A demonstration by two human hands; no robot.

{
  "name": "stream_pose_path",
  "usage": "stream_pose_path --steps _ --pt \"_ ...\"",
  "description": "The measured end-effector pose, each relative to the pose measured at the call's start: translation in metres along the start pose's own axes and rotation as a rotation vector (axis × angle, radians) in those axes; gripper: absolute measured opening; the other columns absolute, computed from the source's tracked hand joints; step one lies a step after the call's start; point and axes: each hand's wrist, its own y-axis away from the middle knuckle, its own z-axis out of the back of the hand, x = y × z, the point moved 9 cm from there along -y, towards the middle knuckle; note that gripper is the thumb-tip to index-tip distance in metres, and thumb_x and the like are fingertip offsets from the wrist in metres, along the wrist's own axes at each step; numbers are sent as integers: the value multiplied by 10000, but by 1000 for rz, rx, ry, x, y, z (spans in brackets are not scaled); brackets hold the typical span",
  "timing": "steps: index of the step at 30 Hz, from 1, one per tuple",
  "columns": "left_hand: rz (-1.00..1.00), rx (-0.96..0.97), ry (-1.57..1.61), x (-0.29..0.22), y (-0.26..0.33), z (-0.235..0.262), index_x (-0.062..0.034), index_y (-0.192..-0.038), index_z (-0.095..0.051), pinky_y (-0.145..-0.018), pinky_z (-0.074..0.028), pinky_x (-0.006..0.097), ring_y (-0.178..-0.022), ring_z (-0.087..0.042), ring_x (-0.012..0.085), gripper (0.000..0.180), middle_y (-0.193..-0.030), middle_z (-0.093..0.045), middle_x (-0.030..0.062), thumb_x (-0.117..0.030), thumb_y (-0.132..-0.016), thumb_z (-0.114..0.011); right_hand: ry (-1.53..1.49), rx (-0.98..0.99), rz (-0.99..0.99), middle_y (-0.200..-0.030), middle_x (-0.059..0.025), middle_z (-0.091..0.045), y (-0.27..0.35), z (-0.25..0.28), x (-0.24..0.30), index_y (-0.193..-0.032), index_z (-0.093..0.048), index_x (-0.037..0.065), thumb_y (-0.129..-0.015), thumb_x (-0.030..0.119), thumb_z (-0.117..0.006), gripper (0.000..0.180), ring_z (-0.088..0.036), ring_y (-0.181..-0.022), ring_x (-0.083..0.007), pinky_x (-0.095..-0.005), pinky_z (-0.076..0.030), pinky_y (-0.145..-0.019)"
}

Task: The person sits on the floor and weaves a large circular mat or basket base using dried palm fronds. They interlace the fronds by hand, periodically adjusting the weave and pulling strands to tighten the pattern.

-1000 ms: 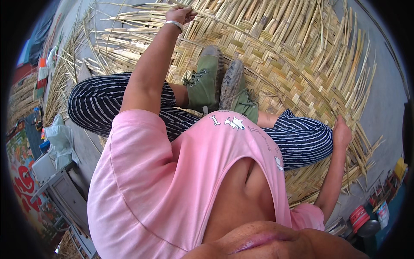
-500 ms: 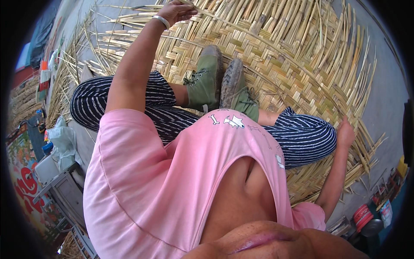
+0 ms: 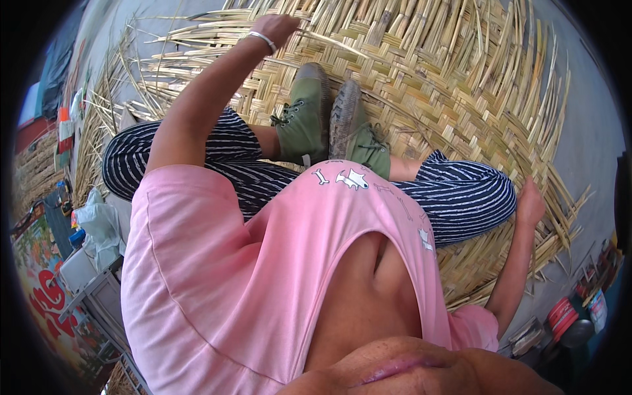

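A large mat (image 3: 421, 105) of pale, flattened reed strips lies under my feet, woven in its middle and loose-ended along its borders. At its far left part, my left hand (image 3: 276, 29), with a white bracelet at the wrist, is closed on a long reed strip (image 3: 359, 51). That strip slants across the weave toward the right. By my right knee, my right hand (image 3: 530, 205) is closed low at the mat's right border, where the strip seems to end. Its back hides most of its fingers. My green shoes (image 3: 304, 118) rest sole to sole on the mat.
Loose reeds (image 3: 105, 108) are strewn on the grey floor at the left. Beyond them are a clear plastic bag (image 3: 99, 224) and a grey metal frame (image 3: 108, 296). A red round container (image 3: 561, 318) and a dark pan (image 3: 577, 334) stand at the lower right.
My left hand has come down toward me and slightly right, and the strip now lies closer to the mat. My right hand stays nearly in place.
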Motion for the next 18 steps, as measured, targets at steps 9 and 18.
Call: stream_pose_path --steps 9,18 --pt "1264 -276 1068 374 111 -51 -95 -1439 -478 -1087 -420 537 -1319 -496 357 556 -1453 -483 162 -430 -999 -537 -238 -209 -455 -1044 -218 -718 27 -31 -119 -1280 -647 188 -1028 428 -538 365 -662 -941 -478 -542 -522 -771" --pt "743 23 1526 28 -101 2 7 -1405 -547 -980 -574 352 -1203 -680 263 460 -1307 -690 166 -261 -1038 -618 -1251 -547 -789 -1017 -217 -736 -93 -60 -143 -1175 -624 -77 -979 131 -654 288 -754 -812 -296 -369 -633 -698"
